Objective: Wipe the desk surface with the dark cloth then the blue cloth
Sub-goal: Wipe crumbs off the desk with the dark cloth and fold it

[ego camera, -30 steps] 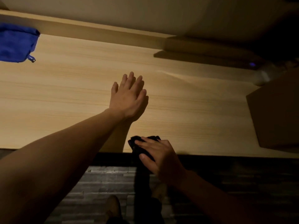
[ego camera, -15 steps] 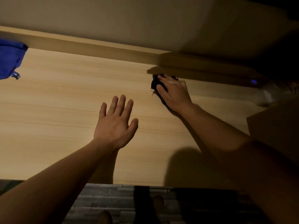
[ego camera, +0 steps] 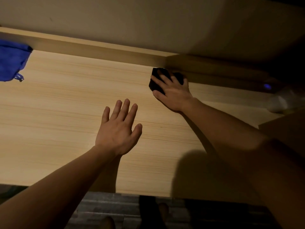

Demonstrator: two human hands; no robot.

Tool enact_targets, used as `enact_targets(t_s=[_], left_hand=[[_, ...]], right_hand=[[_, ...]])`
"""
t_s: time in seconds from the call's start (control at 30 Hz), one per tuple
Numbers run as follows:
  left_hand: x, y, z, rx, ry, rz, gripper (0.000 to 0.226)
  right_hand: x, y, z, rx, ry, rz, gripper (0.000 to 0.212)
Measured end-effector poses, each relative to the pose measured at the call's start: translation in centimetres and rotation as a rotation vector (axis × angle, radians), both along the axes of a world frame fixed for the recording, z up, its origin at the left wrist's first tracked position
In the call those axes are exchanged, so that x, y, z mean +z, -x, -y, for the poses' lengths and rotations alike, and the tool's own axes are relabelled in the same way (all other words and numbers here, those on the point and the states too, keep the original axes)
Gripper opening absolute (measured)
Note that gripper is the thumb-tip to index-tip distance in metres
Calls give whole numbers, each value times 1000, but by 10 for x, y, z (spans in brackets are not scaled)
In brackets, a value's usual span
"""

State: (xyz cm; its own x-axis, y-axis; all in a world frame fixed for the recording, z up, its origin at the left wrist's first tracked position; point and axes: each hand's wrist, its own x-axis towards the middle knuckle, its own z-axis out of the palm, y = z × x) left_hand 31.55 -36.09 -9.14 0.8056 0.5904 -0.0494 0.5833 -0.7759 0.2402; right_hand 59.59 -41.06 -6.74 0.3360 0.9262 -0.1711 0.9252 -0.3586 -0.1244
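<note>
Pressing dark cloth (ego camera: 156, 80), right hand (ego camera: 173, 95)

Most of the desk (ego camera: 57, 113) lies bare and open between the blue cloth (ego camera: 12, 61) at its far-left corner and the left hand (ego camera: 118, 129) spread flat mid-desk. The raised back ledge (ego camera: 99, 48) bounds the far edge, where the right hand (ego camera: 173, 93) presses the dark cloth (ego camera: 156, 80). A brown box (ego camera: 287, 128) crowds the right side.

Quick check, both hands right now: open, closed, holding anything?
Left hand: open, fingers spread, flat over the desk, holding nothing.
Right hand: pressed on the dark cloth near the desk's back edge.
</note>
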Motion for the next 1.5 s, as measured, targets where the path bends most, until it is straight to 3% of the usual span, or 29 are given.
enact_targets(t_s=[0.47, 0.8, 0.93, 1.0, 1.07, 1.13, 1.27, 1.37, 1.5], left_hand=[[6, -2, -2, -28, 45, -33, 77], [11, 2, -10, -94, 125, -36, 78], [28, 23, -4, -138, 261, 144, 67], [38, 45, 18, -72, 392, 278, 58], [50, 68, 44, 118, 672, 411, 44], [66, 88, 62, 379, 1110, 513, 28], [91, 127, 68, 600, 2092, 564, 46], [104, 145, 54, 610, 2302, 753, 44], [113, 152, 29, 639, 2258, 771, 46]], right_hand=[[-4, 114, 121, 92, -40, 49, 62], [2, 208, 202, 43, -24, -41, 62], [10, 240, 217, -64, -57, -200, 59], [19, 254, 220, -136, -71, -304, 57], [33, 265, 217, -174, -74, -368, 55], [52, 277, 206, -149, -94, -348, 57], [90, 300, 162, 12, -112, -205, 64], [111, 309, 128, 102, -93, -146, 83], [130, 303, 92, 180, -153, -230, 96]])
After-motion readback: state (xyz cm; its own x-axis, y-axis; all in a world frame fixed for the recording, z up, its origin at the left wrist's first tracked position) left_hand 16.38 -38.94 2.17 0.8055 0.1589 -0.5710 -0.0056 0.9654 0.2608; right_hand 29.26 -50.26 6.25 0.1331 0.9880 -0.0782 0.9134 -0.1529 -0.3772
